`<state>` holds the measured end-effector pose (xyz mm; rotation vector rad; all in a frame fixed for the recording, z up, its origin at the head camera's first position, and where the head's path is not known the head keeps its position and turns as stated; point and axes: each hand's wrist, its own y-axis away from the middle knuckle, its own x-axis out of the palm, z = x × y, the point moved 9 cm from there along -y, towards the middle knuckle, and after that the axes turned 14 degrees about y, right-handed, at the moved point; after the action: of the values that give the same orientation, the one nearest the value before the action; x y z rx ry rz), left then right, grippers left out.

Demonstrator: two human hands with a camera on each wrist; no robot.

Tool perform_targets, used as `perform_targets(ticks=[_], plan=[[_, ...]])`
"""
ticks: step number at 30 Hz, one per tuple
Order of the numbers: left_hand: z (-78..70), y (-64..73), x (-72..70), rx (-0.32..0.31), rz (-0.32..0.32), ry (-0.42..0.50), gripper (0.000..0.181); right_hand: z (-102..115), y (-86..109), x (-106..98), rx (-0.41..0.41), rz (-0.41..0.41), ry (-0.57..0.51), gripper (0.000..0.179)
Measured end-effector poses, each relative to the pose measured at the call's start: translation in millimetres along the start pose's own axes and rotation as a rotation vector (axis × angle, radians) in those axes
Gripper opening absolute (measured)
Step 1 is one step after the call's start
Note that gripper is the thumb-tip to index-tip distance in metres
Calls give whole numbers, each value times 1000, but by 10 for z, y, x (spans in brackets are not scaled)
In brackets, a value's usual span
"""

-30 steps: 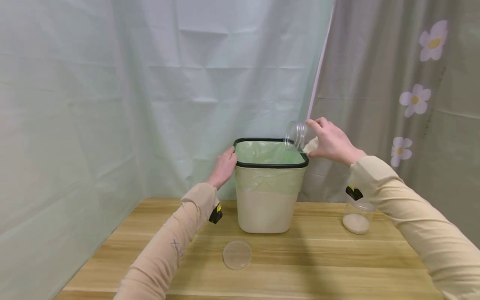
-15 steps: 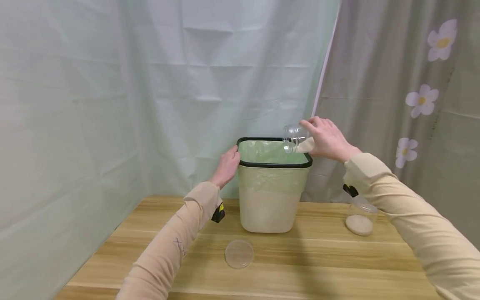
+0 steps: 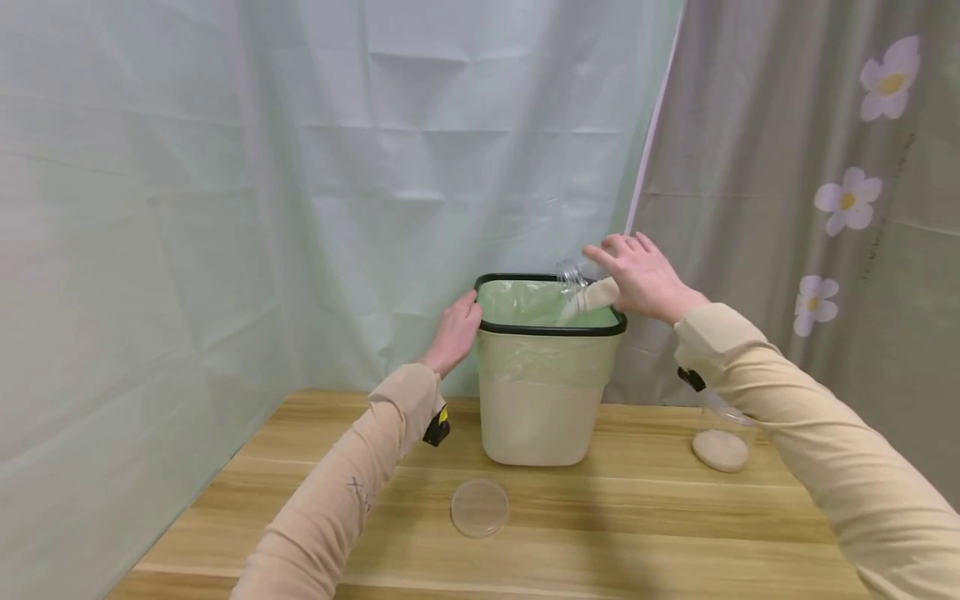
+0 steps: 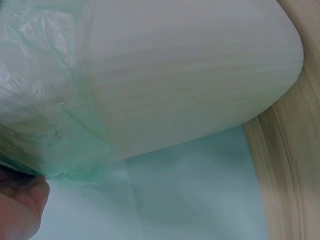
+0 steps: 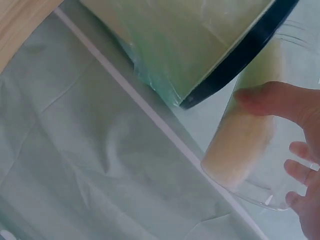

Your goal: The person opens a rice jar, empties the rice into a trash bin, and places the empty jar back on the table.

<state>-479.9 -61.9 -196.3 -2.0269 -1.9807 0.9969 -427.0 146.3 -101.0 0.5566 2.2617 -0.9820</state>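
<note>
Leaning mouth-down over the right side of the bin [image 3: 536, 417], the clear jar [image 3: 572, 275] sits between the thumb and curled fingers of the right hand [image 3: 641, 279]. Should it slip or draw back past the rim [image 3: 550, 331], its pale contents [image 3: 600, 296] could spill onto the table [image 3: 720, 550]. The left hand [image 3: 453, 333], fingers close together, bends over the rim; slack there might let the bin shift.

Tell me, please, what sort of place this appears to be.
Perhaps a makeshift, curtained work booth: wrinkled pale green fabric sheeting hangs behind and left of a flat, light brown wood-grain table, and a draped grey fabric curtain with white flowers hangs on the right.
</note>
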Motion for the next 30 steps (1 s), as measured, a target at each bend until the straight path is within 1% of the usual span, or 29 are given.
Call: perform_targets(ticks=[4,12,17,21,28,30], plan=[[-11,1,-9,1,-5,-15,48,58,-22,-15,-47,-34,32,80],[-30,8,-4,-7,-4,-25,49,145,-51,-59,-104,-88,44,76],[-35,7,6,-6,-3,-20,49,233,-103,-85,-167,-126,110,71],[-43,12,7,1,-6,-10,49,305,-153,-95,-206,-138,149,64],[-36,20,4,0,-8,-3,49,404,-213,-83,-255,-131,212,69],[-38,24,3,1,-8,-5,49,442,-216,-85,-274,-125,236,68]])
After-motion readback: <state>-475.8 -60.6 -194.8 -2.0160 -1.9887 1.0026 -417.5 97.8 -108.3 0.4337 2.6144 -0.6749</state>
